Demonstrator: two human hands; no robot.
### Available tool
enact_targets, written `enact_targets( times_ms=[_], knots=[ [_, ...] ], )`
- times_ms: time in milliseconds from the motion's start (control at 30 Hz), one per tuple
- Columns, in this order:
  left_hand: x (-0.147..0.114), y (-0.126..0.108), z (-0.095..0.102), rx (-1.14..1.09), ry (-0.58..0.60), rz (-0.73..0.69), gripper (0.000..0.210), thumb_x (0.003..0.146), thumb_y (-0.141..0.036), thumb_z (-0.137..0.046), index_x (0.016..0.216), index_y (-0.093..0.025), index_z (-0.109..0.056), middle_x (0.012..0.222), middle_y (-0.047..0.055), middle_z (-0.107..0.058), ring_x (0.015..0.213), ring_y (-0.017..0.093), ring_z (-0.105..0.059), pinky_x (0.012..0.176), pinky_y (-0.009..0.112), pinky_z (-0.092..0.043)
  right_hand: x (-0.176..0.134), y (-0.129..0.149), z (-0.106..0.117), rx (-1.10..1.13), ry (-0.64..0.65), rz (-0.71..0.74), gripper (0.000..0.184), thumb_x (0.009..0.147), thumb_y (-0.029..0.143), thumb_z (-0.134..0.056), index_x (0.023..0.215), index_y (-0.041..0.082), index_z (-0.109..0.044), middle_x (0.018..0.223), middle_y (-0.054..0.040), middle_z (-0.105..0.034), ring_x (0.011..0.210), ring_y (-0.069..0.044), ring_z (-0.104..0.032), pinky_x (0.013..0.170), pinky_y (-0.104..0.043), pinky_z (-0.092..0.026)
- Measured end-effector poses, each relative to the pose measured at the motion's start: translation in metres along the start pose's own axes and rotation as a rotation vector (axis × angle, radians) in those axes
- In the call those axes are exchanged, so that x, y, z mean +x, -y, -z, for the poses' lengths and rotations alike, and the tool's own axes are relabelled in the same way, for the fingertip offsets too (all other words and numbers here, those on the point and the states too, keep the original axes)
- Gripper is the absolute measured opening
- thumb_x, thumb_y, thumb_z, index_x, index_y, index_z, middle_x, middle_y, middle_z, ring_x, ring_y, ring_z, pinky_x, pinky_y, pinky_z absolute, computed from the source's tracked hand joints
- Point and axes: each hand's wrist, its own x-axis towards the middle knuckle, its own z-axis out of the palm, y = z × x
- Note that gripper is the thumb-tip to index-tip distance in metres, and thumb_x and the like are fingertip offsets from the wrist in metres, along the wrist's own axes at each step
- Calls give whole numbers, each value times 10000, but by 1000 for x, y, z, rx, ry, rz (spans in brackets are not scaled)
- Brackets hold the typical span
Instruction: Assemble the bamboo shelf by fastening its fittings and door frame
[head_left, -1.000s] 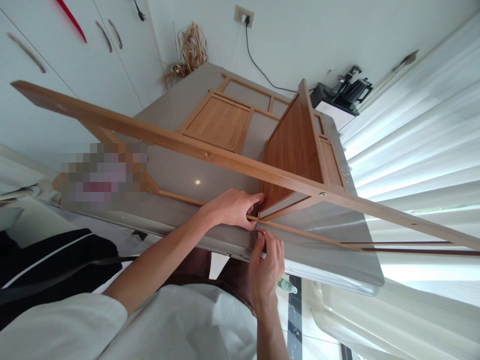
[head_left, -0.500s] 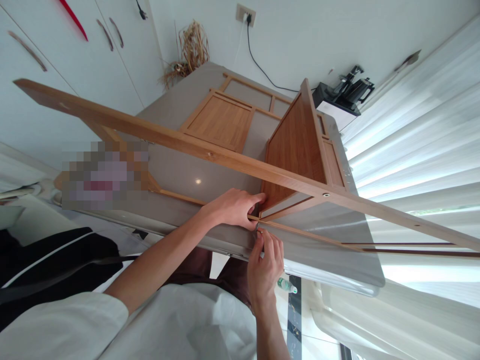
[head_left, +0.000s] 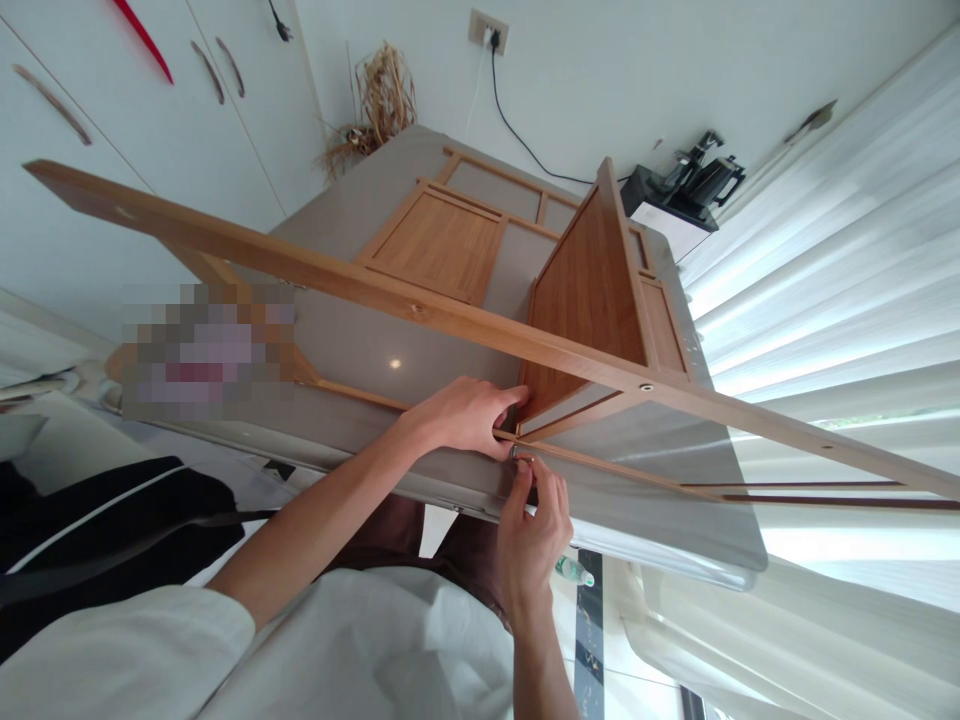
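A wooden frame (head_left: 420,300) stands up from the table, with its long rail crossing in front of me. My left hand (head_left: 471,415) is closed round its thin lower rail (head_left: 592,465), at the corner where an upright wooden panel (head_left: 581,310) meets it. The thumb or a finger presses against that panel's lower edge. Just below the same joint, my right hand (head_left: 536,510) pinches a small bent metal piece that looks like a hex key (head_left: 515,453). Its tip is at the rail; whether it sits in a screw is too small to tell.
The frame rests on a grey-covered table (head_left: 375,345). Flat wooden panels (head_left: 442,240) lie behind it. A black kettle (head_left: 714,185) stands on a small cabinet at the back right. A bottle (head_left: 574,571) is on the floor, near white curtains (head_left: 825,330).
My right hand has turned slightly and shifted a little to the right at the joint. My left hand keeps its hold on the frame.
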Motion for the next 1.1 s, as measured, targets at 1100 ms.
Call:
enact_targets(
  times_ms=[1100],
  knots=[
    [0,0,-1,-7,-4,9,365,733,-453,-701,993,-268,-524,803,-41,-739,701,210,-698,566,303,-359,-1,-1,2,8,25,-24,184,1021,248,-505,1098,215,-669,988,-52,-705,932,-164,-650,837,-302,-508]
  ],
)
